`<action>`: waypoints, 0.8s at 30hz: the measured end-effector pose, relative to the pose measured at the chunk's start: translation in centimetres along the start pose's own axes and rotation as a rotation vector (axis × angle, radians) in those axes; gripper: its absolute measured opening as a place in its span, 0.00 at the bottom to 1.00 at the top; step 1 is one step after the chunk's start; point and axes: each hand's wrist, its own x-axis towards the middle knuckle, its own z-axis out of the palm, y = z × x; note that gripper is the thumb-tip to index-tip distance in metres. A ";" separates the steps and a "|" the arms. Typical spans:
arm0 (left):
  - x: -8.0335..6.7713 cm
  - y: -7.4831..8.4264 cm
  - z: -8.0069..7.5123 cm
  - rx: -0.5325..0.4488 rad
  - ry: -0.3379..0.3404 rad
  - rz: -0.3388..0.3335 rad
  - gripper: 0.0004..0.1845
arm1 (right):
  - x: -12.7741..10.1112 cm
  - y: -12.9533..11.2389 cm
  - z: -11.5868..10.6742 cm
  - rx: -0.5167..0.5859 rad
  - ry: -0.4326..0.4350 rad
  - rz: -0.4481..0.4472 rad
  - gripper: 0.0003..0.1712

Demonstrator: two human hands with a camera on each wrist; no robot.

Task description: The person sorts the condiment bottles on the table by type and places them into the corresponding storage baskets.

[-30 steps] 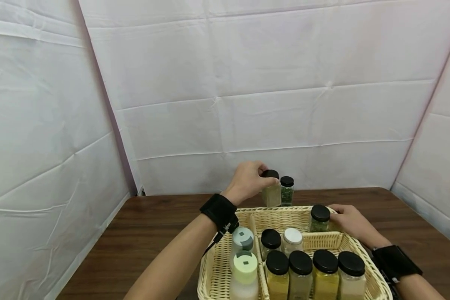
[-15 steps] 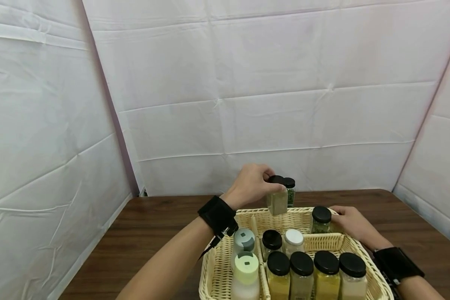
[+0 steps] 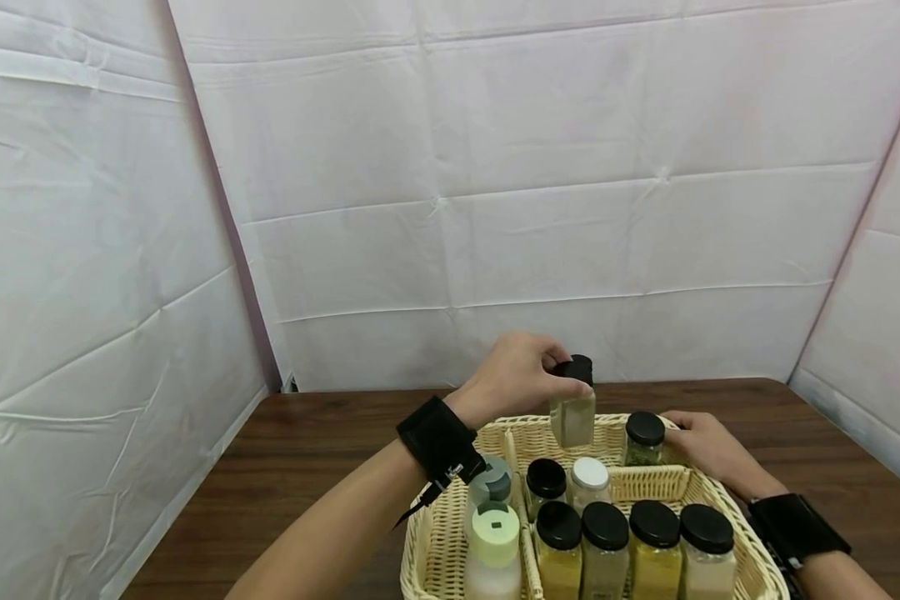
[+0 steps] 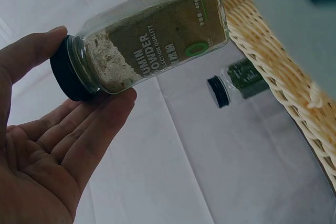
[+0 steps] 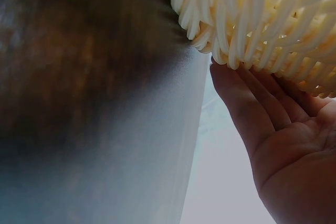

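My left hand [image 3: 521, 379] pinches a cumin powder jar [image 4: 157, 35] by its black lid, thumb on one side and fingers on the other. In the head view the jar hangs upright above the back compartment of a wicker basket [image 3: 438, 542]. My right hand [image 3: 712, 450] rests against the basket's back right corner, its fingers [image 5: 252, 98] straight along the outer weave. Beside that hand, inside the corner, stands a black-lidded jar of green herbs [image 3: 645, 442]. Another herb jar [image 4: 244, 80] stands outside the basket, hidden in the head view behind the held jar.
Several spice jars with black lids [image 3: 654, 523] and one with a white lid [image 3: 590, 473] fill the front right compartments. A bottle with a pale green cap [image 3: 494, 533] and a grey-capped bottle [image 3: 492, 479] stand at left. White sheets [image 3: 495, 167] enclose the wooden table [image 3: 307, 442].
My left hand has brought the cumin powder jar right and nearer, from behind the basket's back rim to above its back compartment. The right hand keeps its place at the corner.
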 end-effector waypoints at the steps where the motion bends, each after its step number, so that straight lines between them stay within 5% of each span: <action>1: 0.0 0.2 0.0 -0.003 -0.004 0.003 0.20 | 0.0 0.0 0.0 0.004 -0.004 0.000 0.27; 24: 0.3 2.6 1.8 0.039 -0.035 0.066 0.16 | 0.1 -0.5 0.1 0.040 -0.016 0.018 0.26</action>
